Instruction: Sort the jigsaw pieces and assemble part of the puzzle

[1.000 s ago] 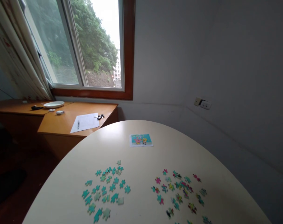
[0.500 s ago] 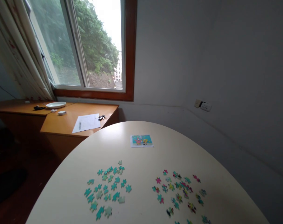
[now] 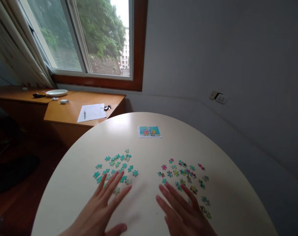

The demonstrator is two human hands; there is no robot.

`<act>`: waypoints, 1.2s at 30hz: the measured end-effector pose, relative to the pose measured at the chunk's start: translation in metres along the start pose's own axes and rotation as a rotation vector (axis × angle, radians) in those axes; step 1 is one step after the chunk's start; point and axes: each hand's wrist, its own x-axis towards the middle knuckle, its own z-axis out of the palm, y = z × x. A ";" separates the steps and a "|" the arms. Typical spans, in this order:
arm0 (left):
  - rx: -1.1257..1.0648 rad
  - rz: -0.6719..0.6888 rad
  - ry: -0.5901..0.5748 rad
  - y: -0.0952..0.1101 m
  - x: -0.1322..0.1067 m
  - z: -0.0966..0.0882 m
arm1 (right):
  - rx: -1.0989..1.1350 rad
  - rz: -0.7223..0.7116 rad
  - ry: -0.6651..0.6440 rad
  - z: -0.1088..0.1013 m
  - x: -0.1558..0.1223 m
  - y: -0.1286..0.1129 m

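My left hand [image 3: 103, 208] lies flat and open on the cream round table [image 3: 149, 150], its fingertips over the near edge of a cluster of teal jigsaw pieces [image 3: 116, 165]. Over to the right, my right hand [image 3: 184, 211] is open too, fingers spread, covering the near part of a cluster of multicoloured jigsaw pieces [image 3: 185, 173]. Neither hand holds anything. A small cartoon reference picture [image 3: 149, 131] lies farther back on the table.
A wooden desk [image 3: 65, 114] stands at the left under the window, carrying a paper sheet with a pen [image 3: 91, 112], keys [image 3: 106, 107] and a white plate [image 3: 56, 92]. A wall socket [image 3: 219, 97] is at the right. The floor at left is dark.
Both hands have come into view from below and now rest on the table by the two piles. The camera has tilted downward, so everything sits higher in view.
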 end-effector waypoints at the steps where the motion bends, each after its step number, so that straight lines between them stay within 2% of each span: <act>1: 0.037 -0.025 -0.013 -0.008 0.003 0.002 | -0.119 0.005 0.016 -0.011 0.010 0.001; 3: 0.091 -0.045 -0.025 -0.020 0.003 0.013 | -0.325 0.034 0.043 -0.025 0.028 0.000; 5: 0.132 -0.088 -0.046 -0.028 -0.001 0.028 | -0.381 0.063 0.032 -0.027 0.039 -0.003; 7: 0.161 -0.133 -0.054 -0.032 -0.004 0.040 | -0.357 0.094 -0.017 -0.021 0.048 -0.008; 10: 0.185 -0.211 -0.043 -0.037 -0.004 0.050 | -0.244 0.124 -0.161 -0.004 0.069 -0.018; 15: 0.170 -0.361 -0.100 -0.049 0.007 0.053 | -0.017 0.200 -0.364 0.027 0.129 -0.030; 19: 0.137 -0.451 -0.175 -0.061 0.020 0.054 | 0.052 0.277 -0.404 0.046 0.167 -0.030; 25: 0.077 -0.463 -0.280 -0.077 0.046 0.050 | 0.054 0.335 -0.412 0.052 0.192 -0.020; 36: -0.002 -0.376 -0.326 -0.123 0.084 0.055 | 0.024 0.362 -0.408 0.068 0.233 0.006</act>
